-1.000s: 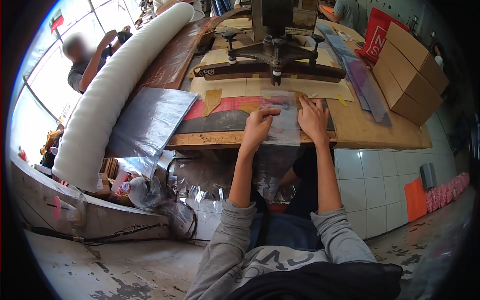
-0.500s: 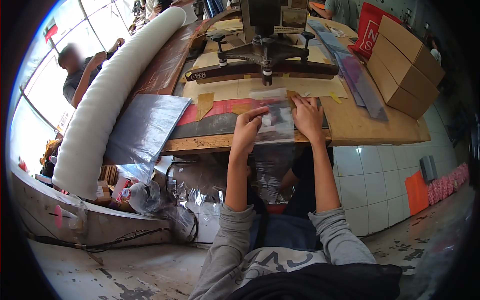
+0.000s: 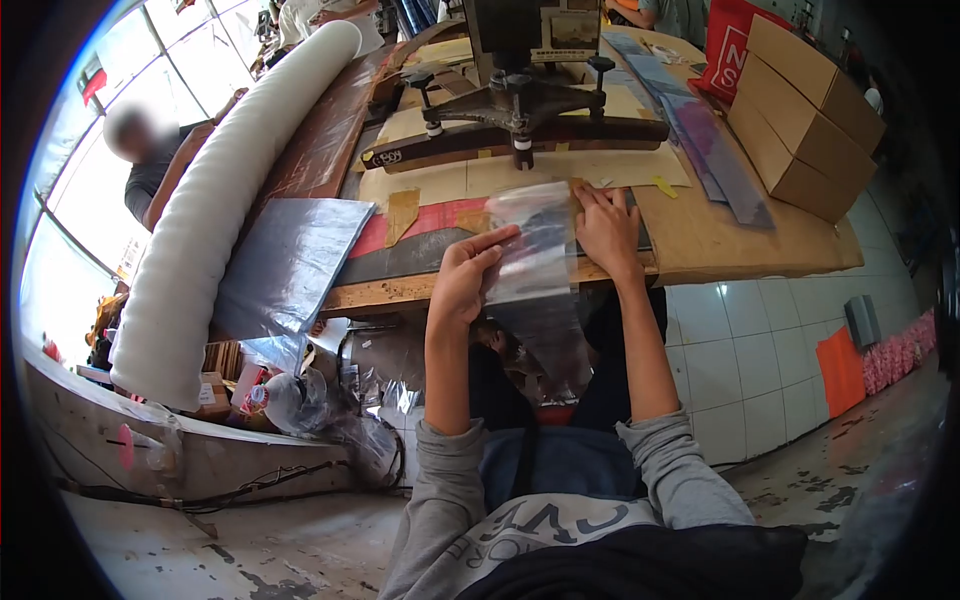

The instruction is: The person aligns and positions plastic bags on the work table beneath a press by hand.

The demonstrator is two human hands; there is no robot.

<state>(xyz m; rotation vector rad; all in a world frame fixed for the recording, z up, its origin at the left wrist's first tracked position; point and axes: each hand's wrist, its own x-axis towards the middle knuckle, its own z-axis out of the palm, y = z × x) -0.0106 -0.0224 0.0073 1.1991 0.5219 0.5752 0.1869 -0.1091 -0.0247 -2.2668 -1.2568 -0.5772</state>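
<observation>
A clear plastic film strip (image 3: pixel 538 250) lies across the front of the press table and hangs over its wooden edge toward my lap. My left hand (image 3: pixel 462 280) pinches the strip's left edge, thumb against fingers. On the strip's right side, my right hand (image 3: pixel 608 230) rests on the table surface with its fingers stretched forward. Its fingertips are beside a piece of tan tape (image 3: pixel 578 192) at the strip's far right corner. Under the film runs a pink-red strip (image 3: pixel 425 222) on a dark board. Above stands the press head (image 3: pixel 520 120) with its dark crossbar.
A large white foam roll (image 3: pixel 235 215) slants along the left, beside a stack of clear bluish sheets (image 3: pixel 290 260). Cardboard boxes (image 3: pixel 800 120) and a red bag (image 3: pixel 728 55) stand at right, near printed plastic strips (image 3: pixel 700 140). Another person (image 3: pixel 165 165) is behind the roll.
My left hand has shifted left and toward me, drawing the film's left edge along. My right hand stays near the tape. The camera view has shifted slightly.
</observation>
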